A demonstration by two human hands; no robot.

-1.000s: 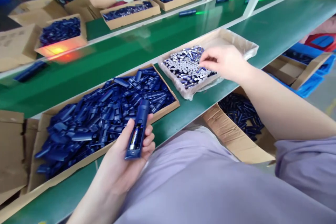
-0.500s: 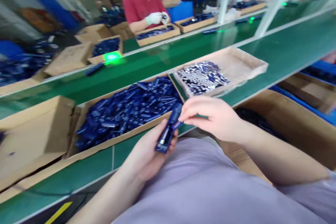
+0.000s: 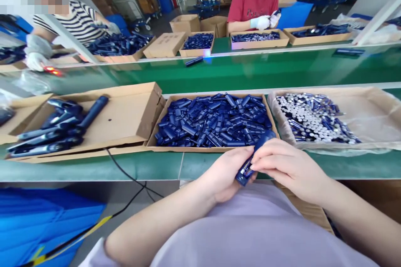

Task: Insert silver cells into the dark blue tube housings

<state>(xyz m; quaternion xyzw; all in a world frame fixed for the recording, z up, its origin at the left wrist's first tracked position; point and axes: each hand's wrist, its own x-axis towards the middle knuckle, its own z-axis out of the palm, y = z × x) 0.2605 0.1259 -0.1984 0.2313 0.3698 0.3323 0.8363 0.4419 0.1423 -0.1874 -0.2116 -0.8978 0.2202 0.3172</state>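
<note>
My left hand [image 3: 227,173] is wrapped round a dark blue tube-shaped device [image 3: 242,178], tilted with its far end up and to the right. A slot in the device's side faces up, with something silvery inside it. The fingers of my right hand [image 3: 282,164] are pinched together at this slot, on what looks like a small battery, mostly hidden by the fingertips. Just beyond my hands is a cardboard tray [image 3: 151,144] heaped with small dark blue plastic covers [image 3: 216,119]. To its right, a lined tray [image 3: 369,112] holds many small blue-and-silver batteries [image 3: 313,117].
At the left, a carton [image 3: 134,121] holds several long blue devices [image 3: 62,127]. Behind the trays runs a green conveyor belt [image 3: 169,77] carrying another device [image 3: 194,61]. Two co-workers sit across it, gloved. A black cable [image 3: 125,206] hangs below the bench edge.
My view has swung left, bringing the carton of devices and a second co-worker into sight. My right fingers have moved down along the device onto its slot.
</note>
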